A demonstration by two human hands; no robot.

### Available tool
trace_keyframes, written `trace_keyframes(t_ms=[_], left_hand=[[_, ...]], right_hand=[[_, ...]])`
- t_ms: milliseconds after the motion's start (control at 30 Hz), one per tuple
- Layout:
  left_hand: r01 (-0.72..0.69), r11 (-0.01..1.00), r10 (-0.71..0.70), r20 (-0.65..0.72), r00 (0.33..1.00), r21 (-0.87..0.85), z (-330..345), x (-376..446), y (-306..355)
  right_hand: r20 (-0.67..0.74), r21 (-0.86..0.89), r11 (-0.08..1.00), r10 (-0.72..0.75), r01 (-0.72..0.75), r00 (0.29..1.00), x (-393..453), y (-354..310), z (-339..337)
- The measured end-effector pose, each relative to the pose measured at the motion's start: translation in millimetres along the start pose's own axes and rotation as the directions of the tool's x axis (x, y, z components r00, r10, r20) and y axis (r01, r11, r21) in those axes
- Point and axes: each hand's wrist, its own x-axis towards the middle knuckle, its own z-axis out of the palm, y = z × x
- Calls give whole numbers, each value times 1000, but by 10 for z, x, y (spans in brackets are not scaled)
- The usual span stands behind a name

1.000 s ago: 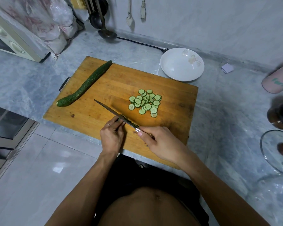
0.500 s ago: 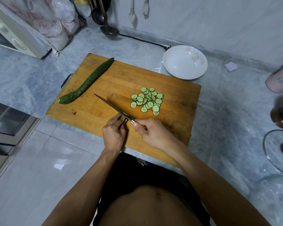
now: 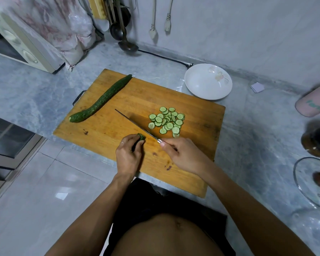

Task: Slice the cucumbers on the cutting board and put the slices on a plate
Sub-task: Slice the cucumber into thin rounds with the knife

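A wooden cutting board (image 3: 118,126) lies on the marble counter. A whole dark green cucumber (image 3: 100,99) lies diagonally on its left part. A heap of several cucumber slices (image 3: 166,121) sits right of centre. My left hand (image 3: 127,156) pinches a short cucumber stub (image 3: 141,137) at the board's near side. My right hand (image 3: 183,154) grips the handle of a knife (image 3: 135,124), whose blade points up-left, just right of the stub. A white plate (image 3: 201,85) stands empty beyond the board's far right corner.
A cream oven (image 3: 17,45) stands at the far left with plastic bags beside it. Ladles (image 3: 127,45) hang at the back wall. A pink tin (image 3: 314,102), a dark jar (image 3: 316,141) and a glass lid (image 3: 312,182) crowd the right edge.
The knife blade has shifted right, away from my left fingers. The green stub now shows at my left fingertips. The camera view has moved a little.
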Motion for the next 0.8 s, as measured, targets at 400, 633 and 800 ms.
trace_keyframes(t_ms=[400, 633, 800], left_hand=[[-52, 998, 52, 15, 999, 28, -10, -14, 11], [-63, 997, 62, 25, 998, 39, -26, -22, 17], [-47, 998, 46, 27, 999, 37, -5, -15, 12]], right_hand=[[17, -51, 999, 9, -8, 1000, -134, -94, 117], [46, -59, 997, 51, -49, 998, -154, -86, 145], [26, -8, 1000, 7, -6, 1000, -100, -115, 138]])
